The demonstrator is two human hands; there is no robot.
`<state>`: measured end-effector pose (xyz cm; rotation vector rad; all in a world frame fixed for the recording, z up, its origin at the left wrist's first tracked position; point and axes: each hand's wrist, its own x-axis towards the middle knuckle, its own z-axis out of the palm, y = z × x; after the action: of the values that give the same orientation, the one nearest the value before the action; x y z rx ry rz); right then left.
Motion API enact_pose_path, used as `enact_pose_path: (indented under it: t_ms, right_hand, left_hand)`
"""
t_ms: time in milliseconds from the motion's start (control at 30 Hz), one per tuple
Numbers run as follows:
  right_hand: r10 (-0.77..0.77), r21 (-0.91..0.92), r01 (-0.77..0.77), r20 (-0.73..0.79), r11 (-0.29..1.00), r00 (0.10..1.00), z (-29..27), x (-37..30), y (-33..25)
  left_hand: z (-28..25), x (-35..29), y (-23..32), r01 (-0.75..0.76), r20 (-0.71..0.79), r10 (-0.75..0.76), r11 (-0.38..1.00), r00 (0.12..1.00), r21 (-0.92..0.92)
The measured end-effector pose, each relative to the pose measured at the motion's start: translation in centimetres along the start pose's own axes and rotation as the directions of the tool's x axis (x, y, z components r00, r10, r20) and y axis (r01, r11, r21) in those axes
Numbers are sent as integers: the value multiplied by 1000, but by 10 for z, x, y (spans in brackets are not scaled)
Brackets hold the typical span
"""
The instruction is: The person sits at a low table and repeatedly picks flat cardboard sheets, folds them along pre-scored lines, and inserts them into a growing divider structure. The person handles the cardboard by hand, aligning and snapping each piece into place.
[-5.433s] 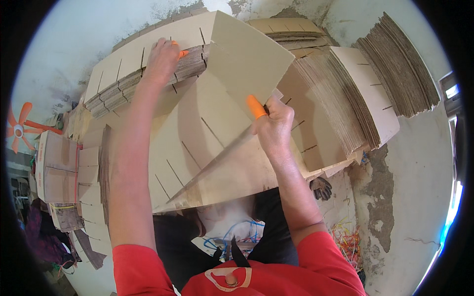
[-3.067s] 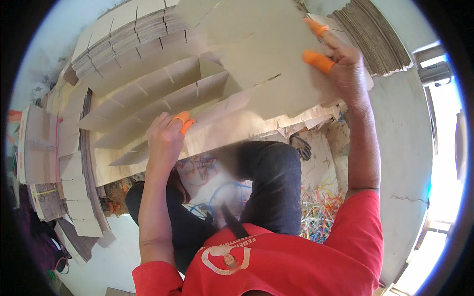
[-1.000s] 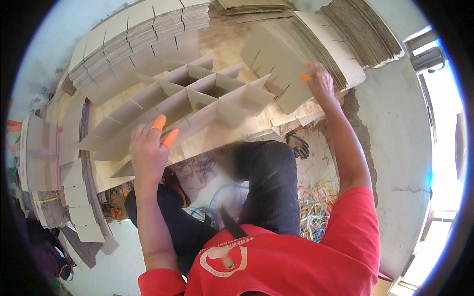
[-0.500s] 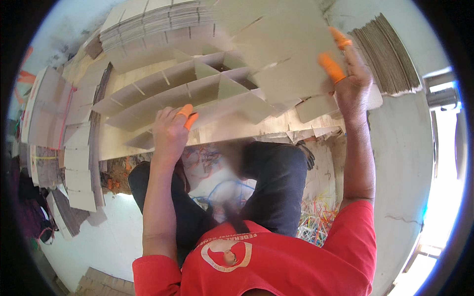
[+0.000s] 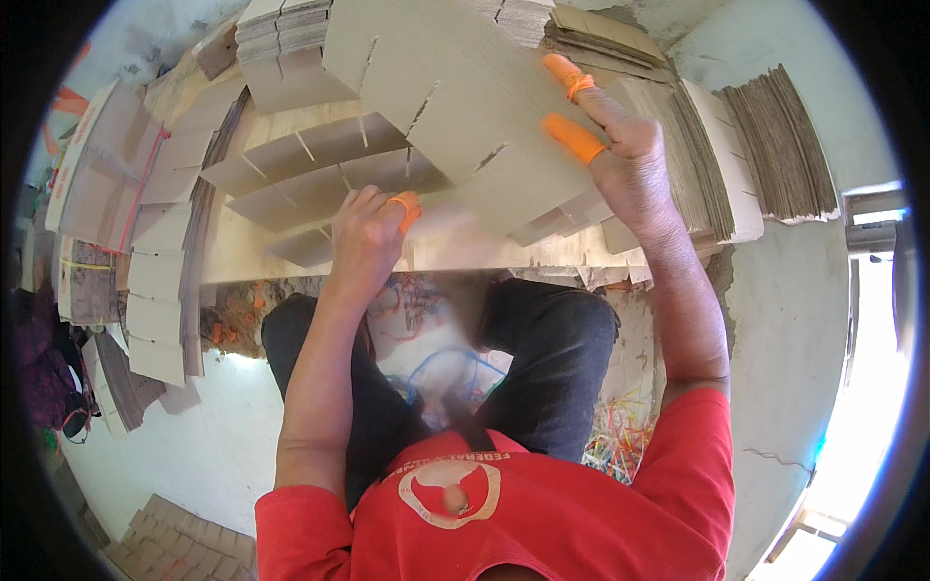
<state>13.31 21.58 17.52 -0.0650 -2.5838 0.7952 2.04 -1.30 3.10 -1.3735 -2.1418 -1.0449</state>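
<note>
A large slotted cardboard sheet (image 5: 455,107) is held up at an angle above the table, its slots along the near left edge. My right hand (image 5: 625,160) grips its right side, two fingers in orange finger covers lying on it; the thumb is hidden. Below stand slotted cardboard strips (image 5: 310,155), roughly parallel and on edge. My left hand (image 5: 366,237) is closed at the near strip (image 5: 334,189), an orange cover on one finger. The sheet hides the strips' right part, so I cannot tell whether it touches them.
Under the work lies a wooden table (image 5: 232,252). Stacked cardboard pieces (image 5: 281,34) stand at the back, with more stacks (image 5: 775,145) at the right and slotted cardboard (image 5: 160,252) at the left. Coloured strapping scraps (image 5: 620,436) lie on the floor beside my legs.
My right hand has brought the cardboard sheet leftward over the standing strips, covering the crossing pieces seen before. My left hand has shifted slightly right along the near strip.
</note>
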Motion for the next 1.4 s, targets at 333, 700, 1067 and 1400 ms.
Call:
enact_pose_path:
  t_ms: [333,700,1067,1400]
  right_hand:
    - [-105,-42,108,63,993,992,21,-10,15]
    - [-330,19,331,137,944,934,52,-8,32]
    - [71,-364,153,532,919,844,91,-40,34]
    - [444,-849,-466,-326,251,834,-60,-119,182]
  left_hand:
    - [3,-2,-3,38,6,-38,999,999,-17]
    - [6,1,-5,52,-14,-53,998,999,-38]
    - [8,0,-9,20,16,-20,1000,1000,10]
    - [-25,0,0,118,-79,-115,992,990,34]
